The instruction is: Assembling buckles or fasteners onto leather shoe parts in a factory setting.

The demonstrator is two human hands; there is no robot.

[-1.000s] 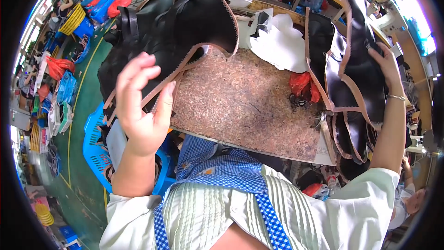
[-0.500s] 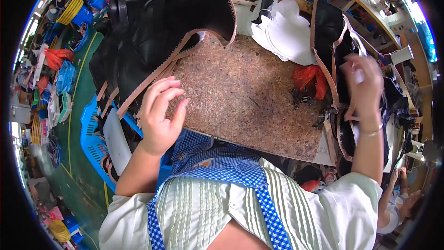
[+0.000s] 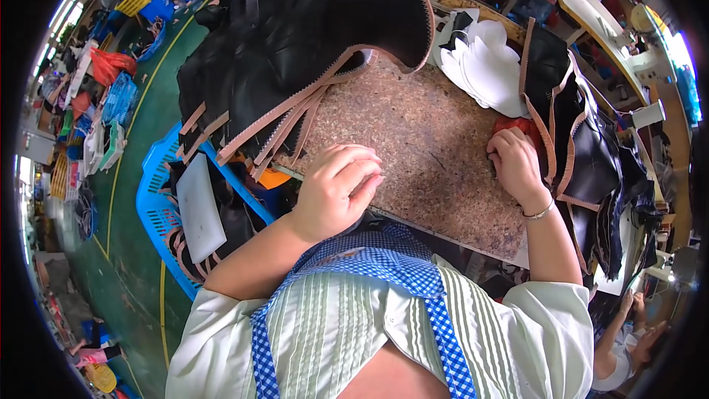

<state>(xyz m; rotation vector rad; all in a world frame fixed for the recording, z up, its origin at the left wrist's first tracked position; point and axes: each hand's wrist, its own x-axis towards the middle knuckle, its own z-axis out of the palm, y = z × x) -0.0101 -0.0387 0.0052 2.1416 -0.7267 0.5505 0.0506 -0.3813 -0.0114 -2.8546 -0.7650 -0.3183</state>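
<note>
My left hand hovers over the near left part of a speckled brown work board. Its fingers are loosely bent, with a small gap to the thumb, and I see nothing between them. At the board's right side my right hand has its fingers curled down beside a red plastic bag. Whatever lies under those fingertips is hidden. Black leather-like pieces with tan zigzag-cut edging are heaped at the far left, their strips hanging near my left hand. More black edged pieces lie right of my right hand.
White petal-shaped sheets lie at the board's far right. Below the board's left side stands a blue plastic basket with a white slab and dark scraps. Another person sits at the lower right. Crates and bags line the green floor's far left.
My right hand has come down and left from above the black pieces to the board beside the red bag. My left hand has moved right over the board, its fingers more curled. The view has shifted.
</note>
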